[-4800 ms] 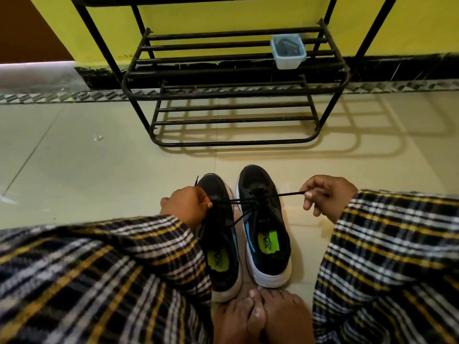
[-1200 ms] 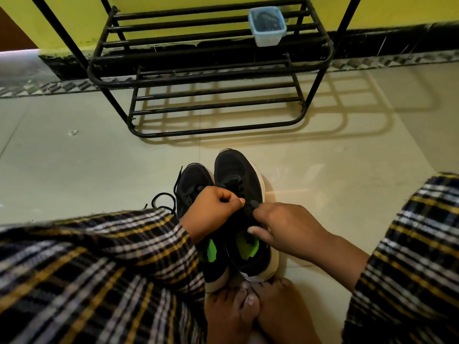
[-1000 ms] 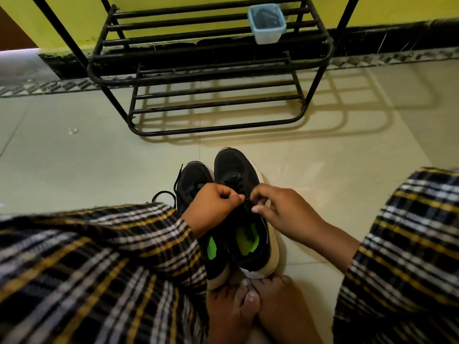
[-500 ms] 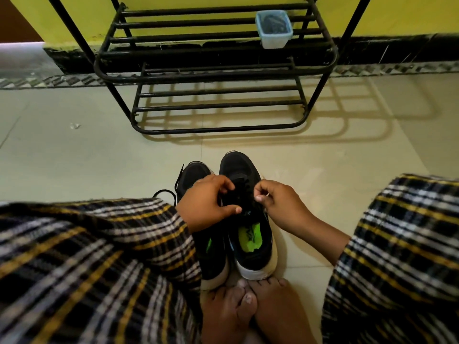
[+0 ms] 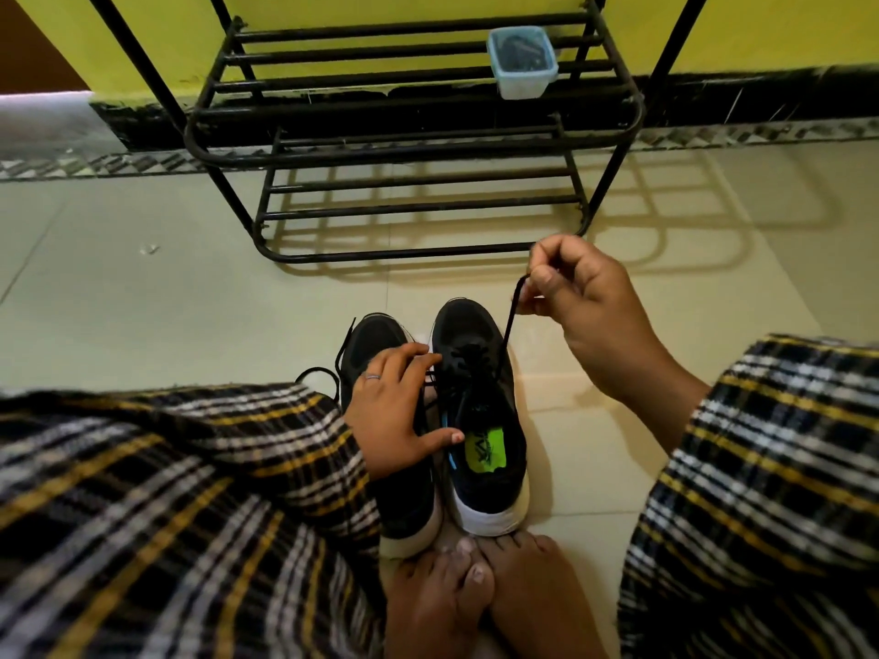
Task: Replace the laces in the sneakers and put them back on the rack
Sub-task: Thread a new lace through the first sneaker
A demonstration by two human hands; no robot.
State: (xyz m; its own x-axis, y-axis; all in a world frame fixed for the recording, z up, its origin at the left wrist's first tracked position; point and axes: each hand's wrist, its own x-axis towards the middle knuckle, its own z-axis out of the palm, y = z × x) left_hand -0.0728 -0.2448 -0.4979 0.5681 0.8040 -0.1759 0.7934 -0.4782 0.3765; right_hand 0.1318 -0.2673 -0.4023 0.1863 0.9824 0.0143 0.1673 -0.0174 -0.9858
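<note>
Head view looks down at a pale tiled floor (image 5: 142,302) where a black metal shoe rack (image 5: 409,149) stands against a yellow wall; a small pale-blue container (image 5: 521,64) with something dark inside sits on the right part of its upper shelf. Plaid-clad legs (image 5: 166,506) fill the lower corners, and two bare feet (image 5: 471,596) meet at the bottom centre, toes touching the sneaker heels. Two black sneakers lie side by side on the floor between the legs, long axes running away from the person, toes pointing toward the rack, white-soled heels nearest the feet. In the right sneaker (image 5: 480,411) a green insole shows. The left sneaker (image 5: 380,354) is partly covered by the left hand (image 5: 395,411), which rests over it with fingers spread and fairly straight, fingertips reaching onto the right sneaker's lacing. The right hand (image 5: 580,311) is raised, thumb and forefinger pinching the end of a black lace (image 5: 509,325) drawn taut up from the right sneaker's eyelets. A loose lace (image 5: 318,373) curls on the floor beside the left sneaker.
</note>
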